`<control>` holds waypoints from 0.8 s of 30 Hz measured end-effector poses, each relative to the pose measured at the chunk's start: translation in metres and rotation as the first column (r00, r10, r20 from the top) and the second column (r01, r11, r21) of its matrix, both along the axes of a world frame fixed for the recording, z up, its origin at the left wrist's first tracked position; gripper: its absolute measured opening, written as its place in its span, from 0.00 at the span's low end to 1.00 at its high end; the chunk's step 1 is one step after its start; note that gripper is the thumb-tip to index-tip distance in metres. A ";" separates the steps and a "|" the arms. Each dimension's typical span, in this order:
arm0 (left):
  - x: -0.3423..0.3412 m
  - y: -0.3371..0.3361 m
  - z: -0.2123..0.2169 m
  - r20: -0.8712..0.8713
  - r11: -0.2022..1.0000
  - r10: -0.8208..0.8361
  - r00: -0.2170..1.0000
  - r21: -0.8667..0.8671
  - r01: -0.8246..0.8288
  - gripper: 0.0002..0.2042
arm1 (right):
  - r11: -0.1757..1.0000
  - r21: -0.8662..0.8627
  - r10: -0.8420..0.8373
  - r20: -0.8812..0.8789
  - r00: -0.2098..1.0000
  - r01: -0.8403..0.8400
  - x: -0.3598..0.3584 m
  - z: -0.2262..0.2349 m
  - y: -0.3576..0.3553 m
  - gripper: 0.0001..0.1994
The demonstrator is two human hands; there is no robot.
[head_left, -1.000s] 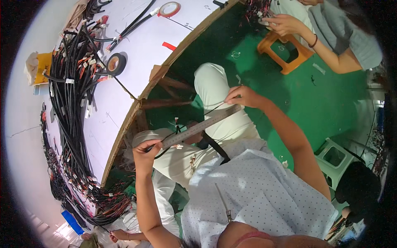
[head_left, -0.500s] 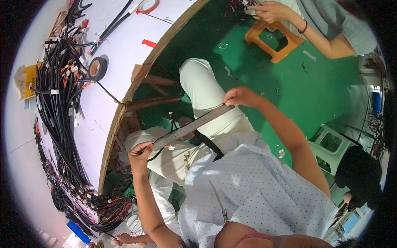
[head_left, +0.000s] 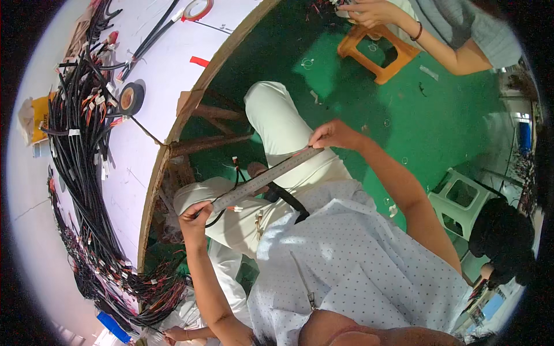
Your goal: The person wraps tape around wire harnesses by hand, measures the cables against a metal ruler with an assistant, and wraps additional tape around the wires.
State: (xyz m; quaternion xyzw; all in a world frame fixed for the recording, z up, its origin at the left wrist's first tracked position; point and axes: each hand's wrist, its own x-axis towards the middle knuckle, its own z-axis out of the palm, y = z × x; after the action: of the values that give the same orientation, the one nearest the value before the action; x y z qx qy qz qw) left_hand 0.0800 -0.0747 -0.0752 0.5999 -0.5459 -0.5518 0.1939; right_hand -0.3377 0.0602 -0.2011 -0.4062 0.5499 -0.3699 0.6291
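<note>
A long metal ruler slants across above my lap, its far end raised to the right. My left hand is closed in a pinch on the ruler's near-left end, together with a black cable. At the opposite end, the fingertips of my right hand pinch the ruler and what looks like the thin end of the same cable. White connectors on short orange wires hang just below the ruler near my left hand. Another dark cable end with a small plug sticks up behind it.
On the white table at left lies a thick bundle of black cables, with black tape and red-edged tape near it. A co-worker's hand is at top right by an orange stool. A pale green stool stands at right.
The view has shifted slightly, so the table and stools sit a little differently. My two hands keep their hold on the ruler, which has hardly moved.
</note>
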 end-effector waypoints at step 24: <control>0.009 -0.005 -0.018 -0.041 0.987 0.045 0.998 0.153 -0.039 0.06 | 0.999 0.012 -0.035 0.014 0.999 0.035 0.004 -0.001 0.002 0.07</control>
State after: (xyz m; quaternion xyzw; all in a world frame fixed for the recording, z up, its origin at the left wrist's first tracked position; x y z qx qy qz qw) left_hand 0.0893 -0.0800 -0.0932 0.6121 -0.4849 -0.6008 0.1709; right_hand -0.3342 0.0625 -0.2021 -0.3902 0.5545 -0.3807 0.6288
